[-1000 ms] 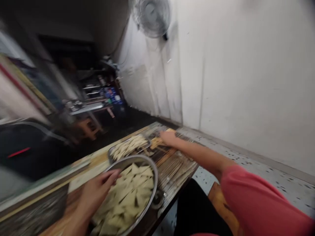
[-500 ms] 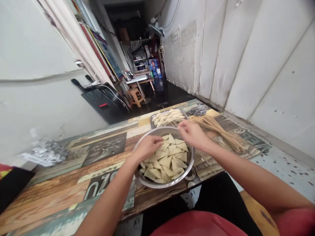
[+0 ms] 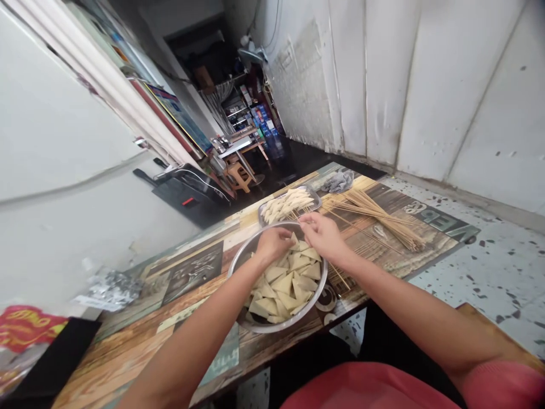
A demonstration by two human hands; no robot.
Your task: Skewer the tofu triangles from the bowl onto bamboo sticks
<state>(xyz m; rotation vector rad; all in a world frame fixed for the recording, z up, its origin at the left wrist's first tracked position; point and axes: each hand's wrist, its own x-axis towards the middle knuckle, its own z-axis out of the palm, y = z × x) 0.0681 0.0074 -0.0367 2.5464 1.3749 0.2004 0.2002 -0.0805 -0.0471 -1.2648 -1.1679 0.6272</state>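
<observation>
A round metal bowl (image 3: pixel 322 287) near the table's front edge holds many pale yellow triangular slices (image 3: pixel 283 284) that look like bean curd. My left hand (image 3: pixel 272 244) reaches over the bowl's left side. Its fingers are drawn together against an upright slice at the far side; what lies between the fingertips is hidden. My right hand (image 3: pixel 321 232) is closed in a pinch above the bowl's far right rim. A thin wooden skewer (image 3: pixel 340 277) runs out from under it toward me. Beyond the bowl, a metal tray (image 3: pixel 317 199) carries skewered pale slices (image 3: pixel 287 204).
Loose wooden skewers (image 3: pixel 383 218) lie in a bundle to the right of the bowl. A grey cloth (image 3: pixel 338 182) rests behind them. A silvery plastic heap (image 3: pixel 110 289) and a red-and-yellow bag (image 3: pixel 32 329) are at the left. The wood-patterned table (image 3: pixel 145 335) extends leftward.
My left hand has moved right and slightly farther over the slices, close to my right hand. A skewer now shows beneath my right hand. The whole view has tilted and shifted.
</observation>
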